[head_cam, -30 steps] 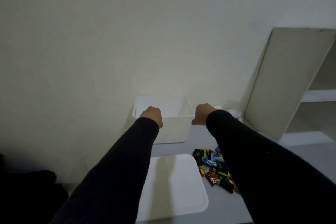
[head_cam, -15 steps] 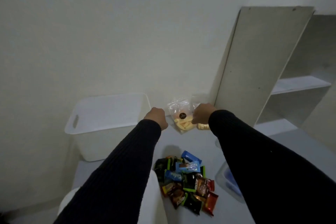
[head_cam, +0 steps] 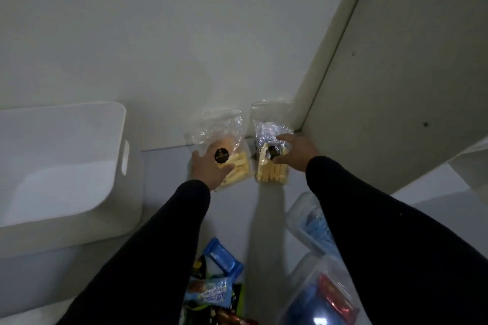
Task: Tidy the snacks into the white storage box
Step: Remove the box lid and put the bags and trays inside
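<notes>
The white storage box [head_cam: 116,111] stands open at the left, nothing visible inside it. Two clear bags of pale yellow snack sticks lean against the wall. My left hand [head_cam: 208,169] lies on the left bag [head_cam: 237,166], fingers closing around its black sticker. My right hand [head_cam: 295,153] grips the right bag [head_cam: 272,174] from the right side. A pile of small coloured snack packets [head_cam: 219,280] lies on the table between my arms.
A tall white shelf unit [head_cam: 396,74] stands right of the bags, its side panel close to my right hand. Two clear plastic containers [head_cam: 311,221] with blue and red contents sit under my right forearm. The wall is directly behind the bags.
Both hands left the box's rim and moved right to the two clear bags, now taking hold of them. The view swung right and down, so the box sits farther left.
</notes>
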Motion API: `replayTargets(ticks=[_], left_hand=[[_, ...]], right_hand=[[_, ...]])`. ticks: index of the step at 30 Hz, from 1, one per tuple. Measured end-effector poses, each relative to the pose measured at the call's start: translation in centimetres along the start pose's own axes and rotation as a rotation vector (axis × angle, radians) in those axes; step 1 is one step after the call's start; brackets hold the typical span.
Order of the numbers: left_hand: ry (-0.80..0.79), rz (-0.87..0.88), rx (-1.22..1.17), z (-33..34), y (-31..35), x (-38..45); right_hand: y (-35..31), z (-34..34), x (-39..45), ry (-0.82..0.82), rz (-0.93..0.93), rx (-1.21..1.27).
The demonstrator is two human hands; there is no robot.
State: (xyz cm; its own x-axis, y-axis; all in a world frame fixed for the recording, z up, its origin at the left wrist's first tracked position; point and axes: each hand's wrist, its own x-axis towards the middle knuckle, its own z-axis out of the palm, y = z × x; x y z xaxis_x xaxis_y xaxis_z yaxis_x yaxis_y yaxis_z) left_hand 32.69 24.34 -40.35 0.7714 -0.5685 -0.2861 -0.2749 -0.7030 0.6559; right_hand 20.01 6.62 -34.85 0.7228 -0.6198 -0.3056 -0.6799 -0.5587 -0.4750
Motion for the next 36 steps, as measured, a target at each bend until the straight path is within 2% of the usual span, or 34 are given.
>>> replayTargets(ticks=[4, 10, 17, 21, 28, 33, 36], left_hand=[[0.075, 0.023, -0.069, 1.6, -1.1, 2.6], [0.158, 0.071, -0.128, 2.8, -1.5, 4.2], [0.152, 0.056, -0.269, 2.2, -0.5, 3.8], [0.181, 0.109, -0.34, 0.9, 0.8, 2.4], [0.178, 0.262, -0.527, -4.6, 3.3, -1.0], [0.243, 0.391, -0.56, -11.9, 4.0, -5.4], [0.233, 0.433, -0.556, -17.2, 2.2, -8.4]], right_hand=[[2.3, 1.6, 3.6, -0.049, 0.031, 0.238], [3.8, 3.9, 6.0, 0.013, 0.073, 0.497], [3.9, 3.2, 6.1, 0.058, 0.05, 0.532], [3.0, 1.8, 4.9, 0.11, 0.034, 0.53], [-1.7, -2.0, -0.1, 0.224, -0.023, 0.533], [-8.3, -4.5, -5.2, 0.357, -0.118, 0.532], [-13.2, -4.6, -8.6, 0.389, -0.175, 0.626]])
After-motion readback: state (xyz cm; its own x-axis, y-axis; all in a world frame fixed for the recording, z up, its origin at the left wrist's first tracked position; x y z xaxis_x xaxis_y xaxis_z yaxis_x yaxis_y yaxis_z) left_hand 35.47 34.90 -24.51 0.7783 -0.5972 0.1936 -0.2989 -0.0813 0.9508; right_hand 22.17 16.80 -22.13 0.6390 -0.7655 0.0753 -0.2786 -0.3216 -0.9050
